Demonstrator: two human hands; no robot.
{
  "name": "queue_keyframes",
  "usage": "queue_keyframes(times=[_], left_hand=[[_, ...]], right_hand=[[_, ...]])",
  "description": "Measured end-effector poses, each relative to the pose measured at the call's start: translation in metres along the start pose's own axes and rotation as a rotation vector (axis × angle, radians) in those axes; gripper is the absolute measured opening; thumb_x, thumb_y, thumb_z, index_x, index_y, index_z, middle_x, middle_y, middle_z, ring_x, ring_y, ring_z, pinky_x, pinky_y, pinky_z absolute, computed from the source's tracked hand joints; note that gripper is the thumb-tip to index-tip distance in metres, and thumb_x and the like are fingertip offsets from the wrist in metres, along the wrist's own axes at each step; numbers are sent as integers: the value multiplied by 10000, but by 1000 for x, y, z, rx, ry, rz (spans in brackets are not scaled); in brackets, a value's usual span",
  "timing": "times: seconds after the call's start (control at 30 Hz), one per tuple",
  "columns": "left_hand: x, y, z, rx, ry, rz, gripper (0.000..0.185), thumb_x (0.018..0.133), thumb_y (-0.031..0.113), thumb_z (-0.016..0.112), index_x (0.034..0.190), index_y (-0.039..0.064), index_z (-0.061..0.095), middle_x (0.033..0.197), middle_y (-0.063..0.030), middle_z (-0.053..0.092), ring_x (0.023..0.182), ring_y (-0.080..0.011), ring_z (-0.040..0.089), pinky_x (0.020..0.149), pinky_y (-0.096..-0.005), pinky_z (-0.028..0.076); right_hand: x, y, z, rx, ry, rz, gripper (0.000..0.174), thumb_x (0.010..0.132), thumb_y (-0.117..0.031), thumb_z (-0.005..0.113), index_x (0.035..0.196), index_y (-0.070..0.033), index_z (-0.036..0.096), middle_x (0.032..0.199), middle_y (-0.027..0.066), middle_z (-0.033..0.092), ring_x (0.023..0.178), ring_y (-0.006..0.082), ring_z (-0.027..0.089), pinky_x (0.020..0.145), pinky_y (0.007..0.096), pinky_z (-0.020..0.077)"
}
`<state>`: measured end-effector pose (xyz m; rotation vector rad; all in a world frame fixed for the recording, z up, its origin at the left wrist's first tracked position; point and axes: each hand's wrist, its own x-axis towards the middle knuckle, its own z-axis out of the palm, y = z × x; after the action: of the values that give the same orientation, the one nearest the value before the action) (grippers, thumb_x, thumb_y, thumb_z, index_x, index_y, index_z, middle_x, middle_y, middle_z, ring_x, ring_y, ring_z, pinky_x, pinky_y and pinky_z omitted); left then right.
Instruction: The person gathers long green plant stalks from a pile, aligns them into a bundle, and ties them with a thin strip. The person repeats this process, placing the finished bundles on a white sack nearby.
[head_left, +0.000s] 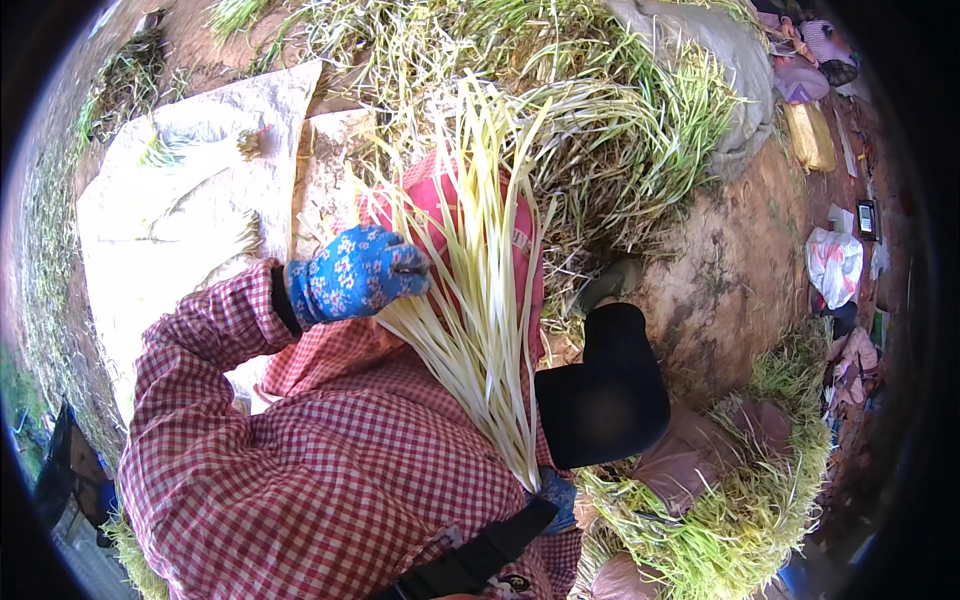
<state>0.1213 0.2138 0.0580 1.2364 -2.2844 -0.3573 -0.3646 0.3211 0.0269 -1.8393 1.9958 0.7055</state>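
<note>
A bundle of pale yellow, chive-like leaves (480, 322) lies fanned across my lap, over a red cloth (517, 255) with white lettering. My right hand (559, 499), in a blue glove and partly hidden by a dark strap, closes on the bundle's narrow white end. Over the left edge of the bundle is my left hand (360, 271), in a blue flowered glove. Its fingers are curled in; whether leaves are pinched between them cannot be told. My sleeves and shirt (330, 480) are red-and-white checked.
A large heap of green and yellow leaves (637, 142) lies beyond my lap. On the left, small leaf bundles (244, 236) rest on a white sheet (187, 135). Another leaf pile (720, 517) is at lower right. A white plastic bag (834, 262) lies far right; people sit upper right.
</note>
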Motion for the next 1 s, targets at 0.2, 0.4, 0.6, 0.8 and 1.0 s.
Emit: queue_keyframes(times=[0.2, 0.4, 0.6, 0.8, 1.0], left_hand=[[-3, 14, 3, 21, 149, -110, 332, 627, 26, 652, 947, 113, 660, 913, -77, 606, 747, -248, 599, 587, -355, 459], [20, 22, 7, 90, -38, -204, 330, 646, 88, 635, 971, 140, 662, 986, -57, 596, 747, -234, 579, 611, -346, 453], [-10, 24, 1, 25, 56, -14, 339, 644, 75, 663, 981, 110, 660, 913, -46, 606, 685, -213, 580, 563, -333, 438], [-6, 23, 11, -220, 128, -287, 340, 712, 38, 647, 1050, 70, 630, 734, -63, 584, 596, -240, 573, 490, -326, 438], [17, 15, 12, 98, -99, -148, 243, 713, 152, 607, 946, 111, 661, 820, -57, 569, 720, -255, 575, 619, -378, 480]], right_hand=[[0, 3, -15, 206, 2, -338, 104, 635, -285, 664, 673, -189, 652, 597, 38, 620, 506, 224, 595, 466, 349, 465], [3, 2, -30, 287, -80, -483, 179, 643, -309, 684, 779, -194, 660, 653, 45, 642, 552, 242, 615, 510, 363, 487], [5, -6, -43, 319, -105, -523, 272, 651, -333, 703, 885, -200, 669, 709, 53, 664, 597, 259, 635, 554, 376, 508], [2, -13, -51, 227, -282, -217, 362, 648, -380, 736, 957, -216, 643, 808, 73, 671, 714, 282, 648, 656, 382, 519], [2, -6, -36, 203, -284, -209, 366, 638, -389, 742, 943, -215, 638, 791, 71, 670, 711, 297, 646, 652, 388, 522]])
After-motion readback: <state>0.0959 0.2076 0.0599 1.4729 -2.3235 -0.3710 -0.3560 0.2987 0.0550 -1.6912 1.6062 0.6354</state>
